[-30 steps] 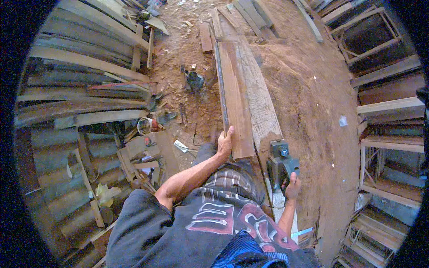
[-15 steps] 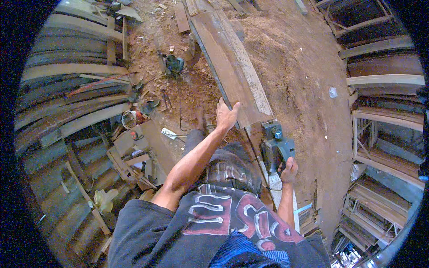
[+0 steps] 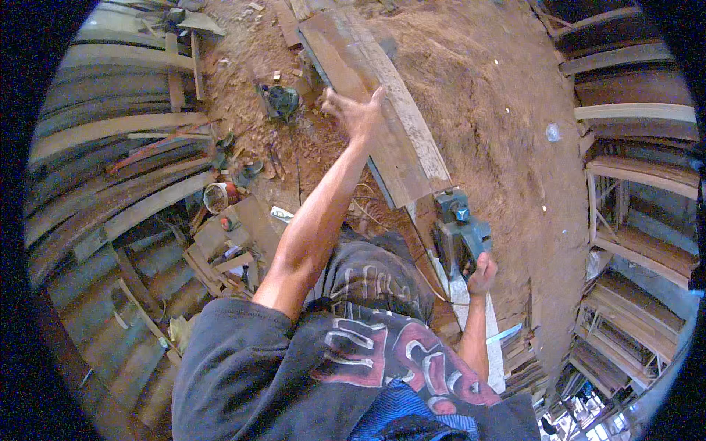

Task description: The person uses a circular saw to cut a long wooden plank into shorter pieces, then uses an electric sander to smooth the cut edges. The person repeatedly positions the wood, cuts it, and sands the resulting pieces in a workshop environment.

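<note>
A long wooden plank [image 3: 390, 125] lay raised above the sawdust-covered floor [image 3: 500, 110], and the left hand [image 3: 353, 110] was stretched out with fingers spread, resting against the plank's upper edge, likely to steady it. At the near end the right hand [image 3: 482, 273] was clenched on the rear handle of an electric planer [image 3: 460, 231] sitting just off the plank's end. A small red-rimmed tin [image 3: 218, 197] stood among scraps at left; its contents could not be made out.

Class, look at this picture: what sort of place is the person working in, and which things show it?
Most likely a woodworking shop or timber yard. Long planks lie on a sawdust-strewn floor, the right hand grips an electric planer, and stacked timber lines the sides.
</note>
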A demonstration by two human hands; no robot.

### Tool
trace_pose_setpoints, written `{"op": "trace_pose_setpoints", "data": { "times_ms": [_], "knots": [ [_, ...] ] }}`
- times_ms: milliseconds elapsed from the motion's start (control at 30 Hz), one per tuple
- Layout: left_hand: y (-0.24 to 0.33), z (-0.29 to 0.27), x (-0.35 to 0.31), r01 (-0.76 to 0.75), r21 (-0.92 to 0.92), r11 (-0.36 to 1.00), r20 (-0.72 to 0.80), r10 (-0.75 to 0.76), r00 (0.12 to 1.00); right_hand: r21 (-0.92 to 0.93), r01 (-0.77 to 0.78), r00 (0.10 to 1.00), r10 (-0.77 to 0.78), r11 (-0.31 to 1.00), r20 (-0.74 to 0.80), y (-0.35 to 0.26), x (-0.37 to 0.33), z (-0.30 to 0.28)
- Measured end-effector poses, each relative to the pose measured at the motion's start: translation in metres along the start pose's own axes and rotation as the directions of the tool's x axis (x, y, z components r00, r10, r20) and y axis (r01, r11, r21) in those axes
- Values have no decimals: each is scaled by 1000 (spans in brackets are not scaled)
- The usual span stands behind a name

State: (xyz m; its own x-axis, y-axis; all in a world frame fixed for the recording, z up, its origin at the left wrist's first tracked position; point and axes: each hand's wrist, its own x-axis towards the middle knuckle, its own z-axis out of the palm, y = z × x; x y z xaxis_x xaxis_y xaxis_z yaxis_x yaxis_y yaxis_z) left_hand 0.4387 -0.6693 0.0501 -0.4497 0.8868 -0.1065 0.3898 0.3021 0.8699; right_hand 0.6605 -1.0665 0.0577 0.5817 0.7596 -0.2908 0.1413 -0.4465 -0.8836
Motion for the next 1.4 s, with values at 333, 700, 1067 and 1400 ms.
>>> {"op": "trace_pose_setpoints", "data": {
  "times_ms": [333, 700, 1067, 1400],
  "knots": [
    [9, 34, 20, 40, 550, 834, 47, -78, 996, 54, 36, 997, -32, 998, -69, 18, -2, 2],
    [31, 1, 43, -972, 217, 88, 912, 337, 234, -32, -3, 974, -5, 999, -225, 13, -46, -9],
    [47, 19, 85, -852, -254, -458, 910, 185, -370, 124, 15, 983, 8, 992, -186, 58, -45, -16],
    [46, -17, 124, -877, -150, -456, 904, 295, -308, 188, -249, 968, 248, 950, 31, -13, -41, -15]
  ]
}}
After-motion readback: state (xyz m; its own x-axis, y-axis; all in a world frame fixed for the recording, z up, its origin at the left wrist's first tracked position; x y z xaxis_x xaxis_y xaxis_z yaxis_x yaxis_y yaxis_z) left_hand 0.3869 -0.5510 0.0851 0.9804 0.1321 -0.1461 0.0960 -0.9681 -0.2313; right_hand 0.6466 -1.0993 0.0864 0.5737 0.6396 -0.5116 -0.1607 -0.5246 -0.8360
